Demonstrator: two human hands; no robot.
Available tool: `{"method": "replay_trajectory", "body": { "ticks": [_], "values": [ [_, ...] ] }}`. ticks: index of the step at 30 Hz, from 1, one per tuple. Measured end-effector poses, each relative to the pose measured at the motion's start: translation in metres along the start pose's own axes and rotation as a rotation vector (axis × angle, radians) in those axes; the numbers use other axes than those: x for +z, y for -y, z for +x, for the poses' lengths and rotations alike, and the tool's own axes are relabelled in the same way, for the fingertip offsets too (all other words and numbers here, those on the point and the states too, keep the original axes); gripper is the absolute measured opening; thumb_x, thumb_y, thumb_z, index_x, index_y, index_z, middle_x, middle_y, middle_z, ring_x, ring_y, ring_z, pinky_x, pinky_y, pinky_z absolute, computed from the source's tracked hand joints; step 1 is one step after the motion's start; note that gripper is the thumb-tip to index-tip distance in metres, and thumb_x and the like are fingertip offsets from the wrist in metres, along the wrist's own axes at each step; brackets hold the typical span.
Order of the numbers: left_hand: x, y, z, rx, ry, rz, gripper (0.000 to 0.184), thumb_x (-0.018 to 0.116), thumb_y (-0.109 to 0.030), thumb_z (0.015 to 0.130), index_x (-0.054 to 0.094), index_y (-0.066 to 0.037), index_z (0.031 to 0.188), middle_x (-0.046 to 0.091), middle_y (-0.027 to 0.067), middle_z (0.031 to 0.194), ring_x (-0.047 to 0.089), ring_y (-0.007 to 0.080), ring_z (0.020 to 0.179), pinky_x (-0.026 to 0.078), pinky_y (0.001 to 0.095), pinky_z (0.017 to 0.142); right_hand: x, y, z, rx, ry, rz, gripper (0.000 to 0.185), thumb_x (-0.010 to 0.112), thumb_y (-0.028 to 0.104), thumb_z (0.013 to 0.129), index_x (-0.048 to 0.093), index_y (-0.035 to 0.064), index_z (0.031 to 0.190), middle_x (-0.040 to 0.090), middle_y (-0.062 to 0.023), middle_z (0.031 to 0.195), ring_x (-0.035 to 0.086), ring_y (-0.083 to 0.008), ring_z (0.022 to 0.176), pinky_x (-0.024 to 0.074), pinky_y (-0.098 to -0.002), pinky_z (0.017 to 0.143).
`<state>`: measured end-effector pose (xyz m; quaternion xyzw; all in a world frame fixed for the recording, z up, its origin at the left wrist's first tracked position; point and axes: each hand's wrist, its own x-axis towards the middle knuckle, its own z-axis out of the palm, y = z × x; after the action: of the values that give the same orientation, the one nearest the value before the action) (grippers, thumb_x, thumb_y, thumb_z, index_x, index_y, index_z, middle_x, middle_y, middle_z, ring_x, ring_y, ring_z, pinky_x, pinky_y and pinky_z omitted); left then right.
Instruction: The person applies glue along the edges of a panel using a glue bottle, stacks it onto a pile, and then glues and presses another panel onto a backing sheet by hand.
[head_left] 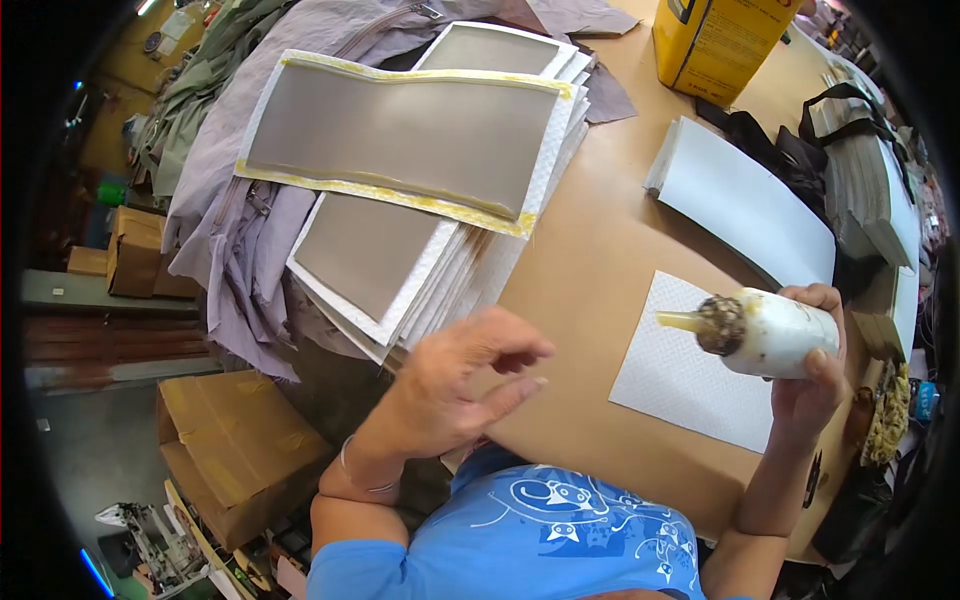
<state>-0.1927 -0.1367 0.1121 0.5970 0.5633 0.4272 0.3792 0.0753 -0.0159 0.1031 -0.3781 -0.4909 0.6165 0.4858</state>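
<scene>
My right hand (822, 385) grips a white glue bottle (782, 335) tipped on its side, its yellowish nozzle pointing left. Dark, crusted residue covers the bottle's neck. Beneath the bottle lies a white textured sheet (665, 375) on the table. My left hand (462, 378) hovers near the table's front edge, fingers curved and thumb apart, with nothing between them. Beyond it, a grey panel with a white border (400, 135) carries yellow glue along its edges. This panel rests across a stack of similar grey-and-white panels (365, 250).
A yellow can (720, 45) stands at the back of the table (570, 250). White sheets (745, 205) lie at the right, beside black straps (770, 145) and bundled sheets (870, 180). Mauve fabric (215, 220) drapes over the left side. A cardboard box (240, 440) sits lower left.
</scene>
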Motion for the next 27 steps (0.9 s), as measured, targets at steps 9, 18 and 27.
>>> {"method": "replay_trajectory", "body": {
  "ticks": [9,18,27],
  "values": [
    [-0.053,-0.02,-0.002,0.159,-0.36,0.358,0.015,0.067,-0.002,0.068,0.058,-0.002,0.08,0.053,0.0047,0.07,0.05,0.0094,0.06,0.04,0.0213,0.053,-0.017,-0.003,-0.009,0.027,-0.023,0.057,0.056,0.061,0.032,0.061,0.039,-0.0009,0.101,0.049,-0.0158,0.093,0.058,-0.0182,0.071,0.0502,-0.0216,0.047],
    [-0.106,-0.017,0.011,0.258,-0.813,0.531,0.009,0.053,0.0,0.079,0.057,0.0,0.087,0.052,0.0001,0.077,0.044,0.0062,0.067,0.037,0.0184,0.062,-0.021,0.0,-0.013,-0.015,0.046,0.019,0.056,0.061,0.033,0.062,0.039,-0.0021,0.101,0.047,-0.0164,0.092,0.057,-0.0183,0.069,0.0493,-0.0217,0.047],
    [-0.219,0.009,0.066,0.097,-0.773,0.667,0.023,0.053,-0.007,0.075,0.057,-0.001,0.097,0.056,0.0046,0.087,0.052,0.0118,0.071,0.042,0.0232,0.069,-0.014,0.002,-0.016,-0.036,0.045,0.026,0.054,0.059,0.03,0.063,0.039,-0.0028,0.1,0.048,-0.017,0.091,0.058,-0.0179,0.069,0.0497,-0.0212,0.047]
  ]
}}
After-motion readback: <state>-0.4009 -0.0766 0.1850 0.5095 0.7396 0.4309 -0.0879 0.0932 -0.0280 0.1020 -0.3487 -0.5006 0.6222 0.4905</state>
